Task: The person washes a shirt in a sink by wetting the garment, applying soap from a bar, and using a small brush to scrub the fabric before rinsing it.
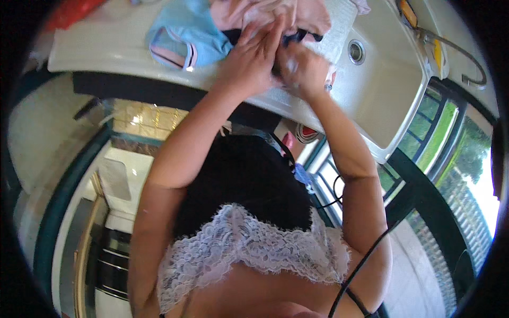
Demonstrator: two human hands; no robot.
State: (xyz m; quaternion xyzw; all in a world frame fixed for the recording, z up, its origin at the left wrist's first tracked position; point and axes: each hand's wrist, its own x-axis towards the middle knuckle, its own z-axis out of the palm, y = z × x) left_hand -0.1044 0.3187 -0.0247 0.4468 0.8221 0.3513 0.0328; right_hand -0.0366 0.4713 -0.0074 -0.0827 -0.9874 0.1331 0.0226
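Pink cloth [310,16] lies bunched at the top middle of the head view, with dark fabric showing under its folds. My left hand [254,55] rests on this cloth, its fingers spread and pointing away from me. Close beside it on the right, my right hand [300,65] is curled, blurred, with whitish foam on it; dark fabric shows at its fingers, and its grip is hard to make out. A light blue garment [203,35] with pink and dark trim lies left of my hands on the white sink's ledge [107,51].
The white sink basin [381,87] with a metal drain [356,52] is on the right. Beyond it are a curved metal faucet [457,49] and a yellow-and-white object [437,55]. Something red [73,14] is at the upper left. A black cable [366,258] runs past my right arm.
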